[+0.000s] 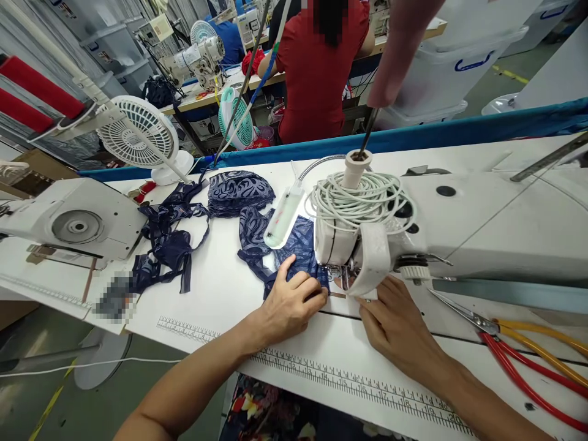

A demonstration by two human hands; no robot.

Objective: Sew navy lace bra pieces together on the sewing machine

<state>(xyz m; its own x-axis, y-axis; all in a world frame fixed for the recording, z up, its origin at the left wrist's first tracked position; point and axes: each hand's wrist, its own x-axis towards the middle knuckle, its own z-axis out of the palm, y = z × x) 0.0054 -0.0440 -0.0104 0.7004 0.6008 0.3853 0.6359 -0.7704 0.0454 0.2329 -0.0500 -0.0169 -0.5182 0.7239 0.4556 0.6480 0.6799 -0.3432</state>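
Note:
My left hand (294, 300) rests on the table left of the needle. Its fingers are curled down onto the edge of a navy lace garment piece (301, 245), with the thumb held apart. The piece runs toward the presser foot (342, 275) of a white sewing machine (496, 220). Just right of the foot, my right hand (395, 315) has its fingers bent together. The machine head and a white curved guard (374, 260) hide its fingertips, so what they hold cannot be seen. A lit white lamp (285, 214) lies over the lace.
Folded lace (239, 193) and navy strapped garments (172, 239) lie to the left, near another machine (76, 217) and a fan (138, 131). Scissors (489, 324) with red and yellow handles lie right. A ruler strip (340, 376) marks the front edge. A person in red (312, 73) sits beyond.

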